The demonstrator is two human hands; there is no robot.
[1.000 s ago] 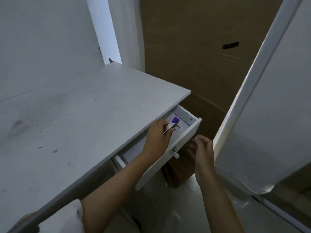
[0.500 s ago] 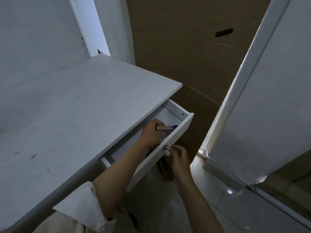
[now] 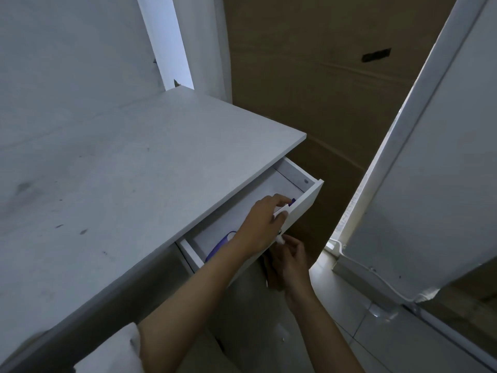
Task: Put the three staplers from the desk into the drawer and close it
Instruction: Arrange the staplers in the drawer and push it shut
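Note:
The white drawer (image 3: 313,196) under the desk top (image 3: 129,168) stands pulled out. My left hand (image 3: 262,224) reaches into it, fingers closed on a white stapler with a purple tip (image 3: 287,207), held low inside near the drawer front. A second purple stapler (image 3: 220,244) lies on the drawer floor, partly hidden by my left forearm. My right hand (image 3: 289,258) is below the drawer front, its fingertips on the small white knob (image 3: 280,239).
A tall brown cardboard box (image 3: 309,76) stands behind the drawer. A white panel (image 3: 430,170) leans at the right, close to the drawer's corner. Pale floor tiles (image 3: 349,305) lie below. The desk top shows a few dark marks.
My left hand has lowered the stapler deeper into the drawer toward its front. My right hand came in from open air to the knob and stays on it.

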